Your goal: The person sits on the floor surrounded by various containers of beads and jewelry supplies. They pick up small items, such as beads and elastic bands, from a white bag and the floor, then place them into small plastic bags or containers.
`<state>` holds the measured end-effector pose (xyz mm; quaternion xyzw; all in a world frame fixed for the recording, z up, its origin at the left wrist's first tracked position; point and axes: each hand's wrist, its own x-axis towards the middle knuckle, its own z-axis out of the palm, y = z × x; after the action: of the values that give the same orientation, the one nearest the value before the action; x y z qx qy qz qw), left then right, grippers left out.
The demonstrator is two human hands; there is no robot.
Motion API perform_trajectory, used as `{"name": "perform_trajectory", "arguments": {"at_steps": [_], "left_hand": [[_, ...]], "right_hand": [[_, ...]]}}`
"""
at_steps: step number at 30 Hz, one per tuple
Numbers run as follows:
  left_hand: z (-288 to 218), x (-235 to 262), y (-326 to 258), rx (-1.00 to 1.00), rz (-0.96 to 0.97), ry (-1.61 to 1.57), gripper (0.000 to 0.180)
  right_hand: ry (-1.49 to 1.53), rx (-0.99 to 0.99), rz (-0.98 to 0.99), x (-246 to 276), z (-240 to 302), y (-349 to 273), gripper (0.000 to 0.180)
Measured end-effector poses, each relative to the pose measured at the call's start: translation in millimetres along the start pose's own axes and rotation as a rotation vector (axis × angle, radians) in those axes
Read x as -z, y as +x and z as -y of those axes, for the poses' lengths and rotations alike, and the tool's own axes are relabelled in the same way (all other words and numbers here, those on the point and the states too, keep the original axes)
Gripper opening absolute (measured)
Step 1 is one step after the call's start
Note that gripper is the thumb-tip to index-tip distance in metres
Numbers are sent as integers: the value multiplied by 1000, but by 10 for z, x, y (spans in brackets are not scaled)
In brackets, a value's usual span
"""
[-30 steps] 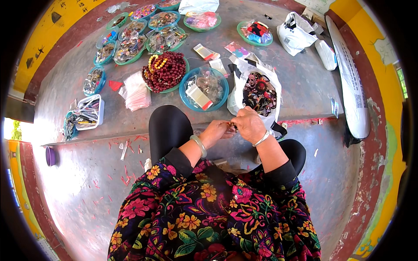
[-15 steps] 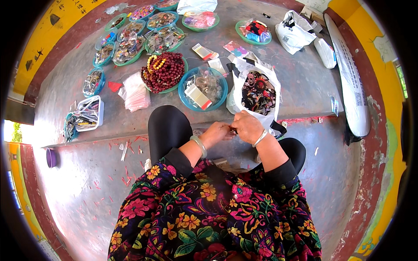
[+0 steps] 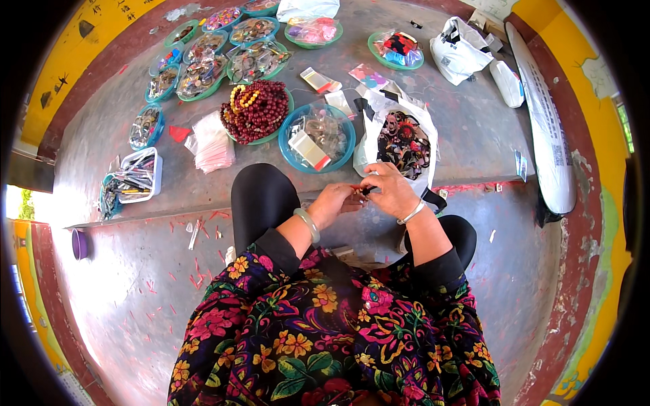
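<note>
My left hand (image 3: 335, 204) and my right hand (image 3: 393, 193) meet above the gap between my knees. Their fingertips pinch a small black item (image 3: 369, 191) with a bit of red beside it; the fingers cover most of it, so its kind is unclear. Just beyond my right hand stands a white bag (image 3: 366, 150), its mouth open, full of dark hair ties (image 3: 404, 143) with red and pink pieces. To its left is a blue basin (image 3: 283, 140) of clear-wrapped small goods, with a white and red packet (image 3: 309, 150) lying on top.
Dark red bead strings (image 3: 261, 122) fill a green bowl, beside a stack of pink plastic bags (image 3: 212, 145). A white tray (image 3: 158, 177) of pens is at left. Several bowls of trinkets stand farther back. The raised floor's edge (image 3: 183, 216) runs before my knees.
My right hand has shifted slightly, its fingers lifting and opening out a little around the black item. More of that item and a red bit now show between the fingertips.
</note>
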<state>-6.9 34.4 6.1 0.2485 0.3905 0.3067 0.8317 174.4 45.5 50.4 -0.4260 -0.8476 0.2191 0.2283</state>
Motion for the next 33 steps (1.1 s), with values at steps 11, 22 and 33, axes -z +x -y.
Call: {"name": "perform_trajectory", "arguments": {"at_steps": [11,22,33], "left_hand": [[13,-32,-24,16,89,184,30],[-47,-80,-80,33,117,286,31],[-5,-20,-13,-57,154,208,34]], "right_hand": [[52,10,115,26,-54,-36,17],[100,12,155,7,-78,-50,15],[320,-381,47,74,41,22,18]]}}
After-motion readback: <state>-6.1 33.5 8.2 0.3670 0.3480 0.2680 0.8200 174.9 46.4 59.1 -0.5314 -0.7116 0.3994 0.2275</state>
